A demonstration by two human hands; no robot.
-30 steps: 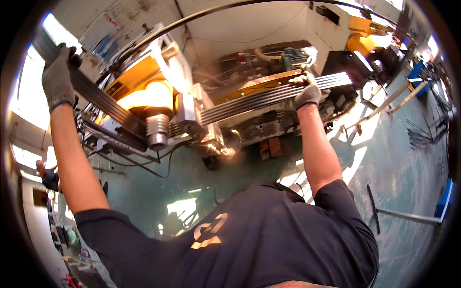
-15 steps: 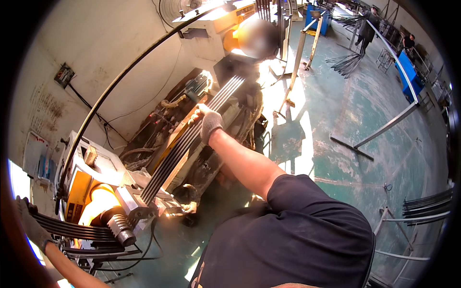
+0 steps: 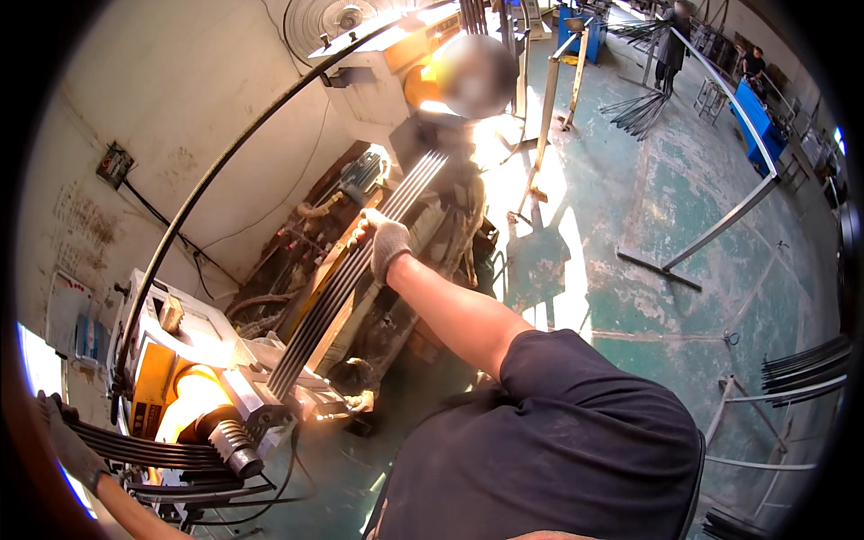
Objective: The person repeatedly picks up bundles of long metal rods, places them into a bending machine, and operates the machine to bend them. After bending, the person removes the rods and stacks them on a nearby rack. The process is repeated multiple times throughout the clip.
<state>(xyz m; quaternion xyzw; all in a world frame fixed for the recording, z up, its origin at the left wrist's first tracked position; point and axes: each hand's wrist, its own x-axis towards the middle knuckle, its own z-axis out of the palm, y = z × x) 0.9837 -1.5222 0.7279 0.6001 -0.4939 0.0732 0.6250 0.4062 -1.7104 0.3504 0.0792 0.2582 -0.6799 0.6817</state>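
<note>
Several long dark metal rods (image 3: 324, 295) run side by side, slanting up from a grooved roller (image 3: 232, 443) at the lower left into a machine at the top. My right hand (image 3: 389, 245), in a grey knitted glove, reaches across and grips them midway, fingers curled over the far side. Left of the roller, more dark rods (image 3: 148, 445) fan out toward the left rim. There my left hand (image 3: 76, 450), also gloved, is closed around their ends; its fingertips are partly lost in the dark rim.
An orange-and-white machine (image 3: 162, 382) stands at the lower left, another (image 3: 387, 85) at the top. A dark curved hose (image 3: 211, 162) arches between them. A metal rack (image 3: 720, 229) stands on the green floor (image 3: 621, 310) at right. Two people (image 3: 670, 45) are far off.
The view has shifted slightly, moving the surroundings a little in the picture. Both hands keep their places on the rods. The distant standing person has changed posture.
</note>
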